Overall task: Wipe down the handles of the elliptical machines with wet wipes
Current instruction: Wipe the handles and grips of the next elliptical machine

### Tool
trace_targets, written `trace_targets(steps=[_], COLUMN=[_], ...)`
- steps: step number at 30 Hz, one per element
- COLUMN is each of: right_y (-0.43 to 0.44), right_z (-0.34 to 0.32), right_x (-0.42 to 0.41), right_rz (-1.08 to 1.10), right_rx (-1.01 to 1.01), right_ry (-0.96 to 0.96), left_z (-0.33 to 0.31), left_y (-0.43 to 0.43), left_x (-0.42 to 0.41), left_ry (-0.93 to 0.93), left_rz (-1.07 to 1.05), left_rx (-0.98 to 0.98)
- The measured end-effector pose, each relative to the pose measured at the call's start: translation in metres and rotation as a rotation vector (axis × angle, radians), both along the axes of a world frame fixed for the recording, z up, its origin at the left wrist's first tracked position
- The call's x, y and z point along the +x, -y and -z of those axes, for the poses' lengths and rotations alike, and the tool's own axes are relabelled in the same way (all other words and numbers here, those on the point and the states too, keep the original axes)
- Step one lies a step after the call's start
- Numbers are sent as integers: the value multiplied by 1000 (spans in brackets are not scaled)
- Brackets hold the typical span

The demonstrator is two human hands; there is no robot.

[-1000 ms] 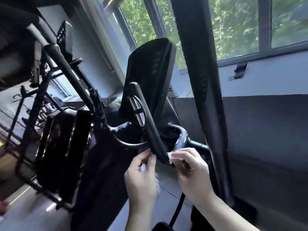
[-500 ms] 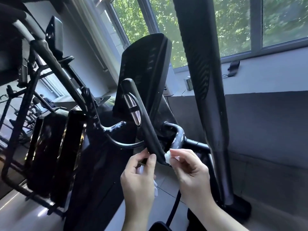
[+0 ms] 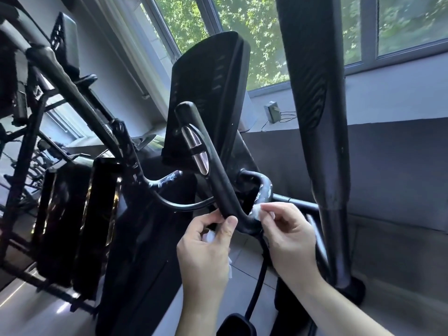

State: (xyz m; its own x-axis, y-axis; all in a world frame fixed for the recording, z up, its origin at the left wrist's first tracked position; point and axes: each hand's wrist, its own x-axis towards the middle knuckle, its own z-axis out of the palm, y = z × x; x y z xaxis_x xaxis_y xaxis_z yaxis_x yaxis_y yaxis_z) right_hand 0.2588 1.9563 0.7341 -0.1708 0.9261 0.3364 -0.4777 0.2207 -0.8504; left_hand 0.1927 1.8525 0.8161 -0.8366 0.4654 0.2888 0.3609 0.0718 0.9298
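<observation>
The left hand (image 3: 206, 253) is seen nearest, raised from below with its back to the camera; its thumb and forefinger are curled around the lower bend of the black fixed handle (image 3: 213, 175), with the thumb tip laid on the near face of the bar. A white wet wipe (image 3: 210, 236) shows beside its palm and again below its edge, apparently held by the lower fingers, though that grip is hidden. Just to the right, the right hand (image 3: 288, 241) is bent at the knuckles, and a small wad of white wipe (image 3: 257, 210) is pinched between its thumb and fingertips and pressed against the bend where the handle joins the curved crossbar (image 3: 263, 187). The two hands are close together, on either side of the same bend.

Above the hands the handle rises, tilted to the left, and a silver pulse sensor plate (image 3: 196, 151) is set in its face. Behind it stands the black console (image 3: 208, 93) of the elliptical machine. To the right of the right hand a thick black moving arm (image 3: 315, 117) stands nearly upright, and a black cable (image 3: 257, 282) hangs below the hands. To the left of the left hand a second padded handle (image 3: 60, 71) slants upward, with further gym machines behind it. Farthest off, windows (image 3: 266, 32) with green foliage are seen above a grey wall, and a small grey box (image 3: 272, 112) sits on the sill.
</observation>
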Motion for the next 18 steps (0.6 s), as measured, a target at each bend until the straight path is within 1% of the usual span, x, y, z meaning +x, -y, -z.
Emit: trace_targets(steps=[2, 4, 6, 8, 11, 13, 16, 18], right_y=[19, 26, 20, 13, 6, 8, 22, 26], right_z=[-6, -4, 8, 21, 35, 31, 9, 3], right_x=[4, 4, 3, 4, 9, 12, 11, 9], right_rz=[-22, -17, 8, 39, 75, 92, 51, 38], right_rx=[198, 367, 440, 457, 360, 313, 422, 493], right_ry=[-54, -7, 55, 125, 220, 202, 115, 95], left_z=[0, -2, -3, -4, -4, -5, -4, -5], left_y=[1, 1, 1, 0, 1, 1, 1, 0], left_x=[-3, -4, -3, -1, 1, 1, 0, 0], left_ry=[-29, -51, -38, 1, 30, 46, 10, -27], left_rz=[7, 11, 8, 15, 22, 29, 30, 40], left_rx=[-26, -48, -36, -20, -11, -4, -9, -22])
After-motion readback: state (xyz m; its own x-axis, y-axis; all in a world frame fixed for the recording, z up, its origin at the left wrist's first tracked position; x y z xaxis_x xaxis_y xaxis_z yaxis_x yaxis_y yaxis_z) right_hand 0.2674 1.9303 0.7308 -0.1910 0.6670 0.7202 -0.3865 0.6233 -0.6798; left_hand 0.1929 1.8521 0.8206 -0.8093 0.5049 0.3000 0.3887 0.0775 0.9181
